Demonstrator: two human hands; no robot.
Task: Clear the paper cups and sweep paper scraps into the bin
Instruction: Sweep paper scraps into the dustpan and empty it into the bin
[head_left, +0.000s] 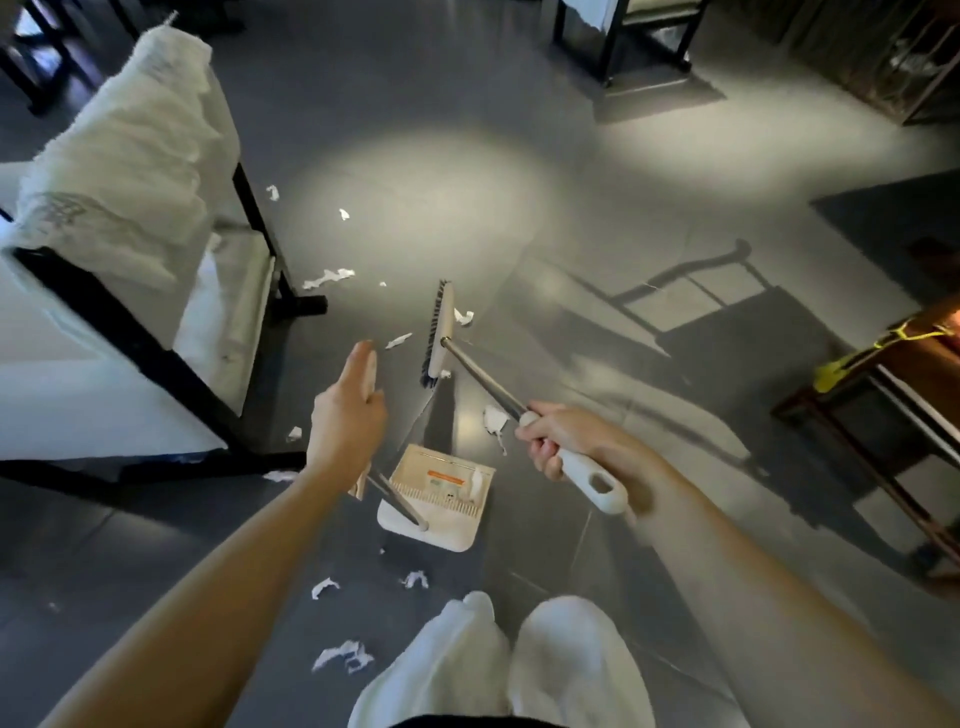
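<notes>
My right hand grips the white handle of a broom, whose beige head with dark bristles rests on the grey floor ahead. My left hand holds the upper end of the dustpan handle; its metal rod runs down to the beige dustpan, which stands on the floor between my arms with a white scrap inside. White paper scraps lie scattered: a long scrap left of the broom, a small scrap near the bristles, a crumpled scrap beside the broom shaft, and several near my feet. No cups or bin are visible.
A black-framed chair draped in white cloth and a white table edge stand at the left. A dark wooden stool with yellow tape is at the right. More dark furniture legs are at the far top. My white trouser legs fill the bottom centre.
</notes>
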